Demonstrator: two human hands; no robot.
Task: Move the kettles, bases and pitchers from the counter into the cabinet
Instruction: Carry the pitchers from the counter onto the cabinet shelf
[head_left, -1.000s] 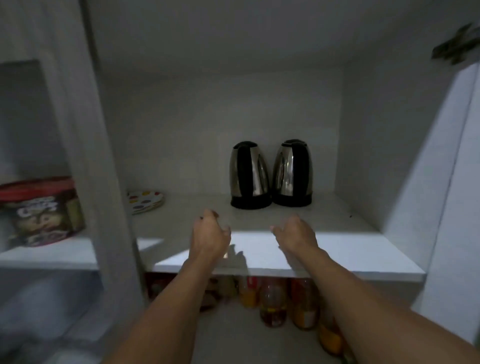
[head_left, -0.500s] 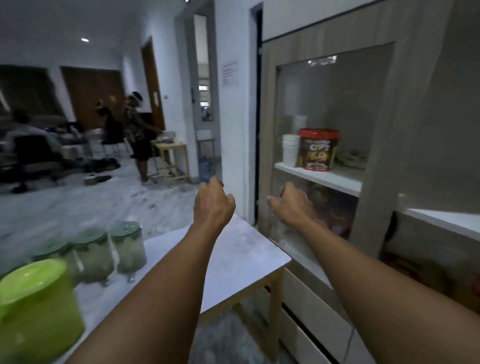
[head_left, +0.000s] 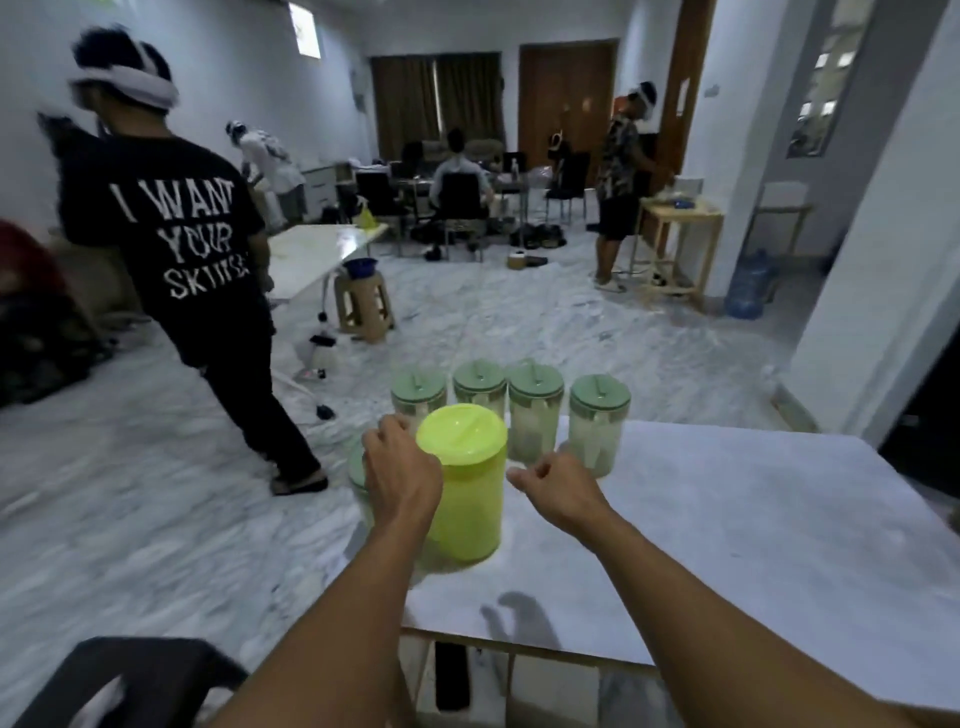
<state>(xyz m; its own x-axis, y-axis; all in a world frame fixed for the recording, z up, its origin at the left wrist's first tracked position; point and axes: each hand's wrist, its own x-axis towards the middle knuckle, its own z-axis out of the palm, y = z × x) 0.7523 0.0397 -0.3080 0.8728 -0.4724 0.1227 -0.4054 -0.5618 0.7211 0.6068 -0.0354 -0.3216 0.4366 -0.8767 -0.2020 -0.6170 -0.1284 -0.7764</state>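
A person is holding both arms out over a white worktop (head_left: 727, 545), where a lime-green pitcher (head_left: 462, 483) is standing upright near the left edge, four green-lidded pitchers (head_left: 535, 410) lining up at its 12 o'clock. The left hand (head_left: 402, 470) is sitting at its 9 o'clock, fingers curled, contact impossible to tell. The right hand (head_left: 563, 488) is hanging just beside it at 3 o'clock, fingers loosely curled, grasping nothing.

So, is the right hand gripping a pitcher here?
No: the right hand hangs beside the yellow-green pitcher, loosely curled and holding nothing.
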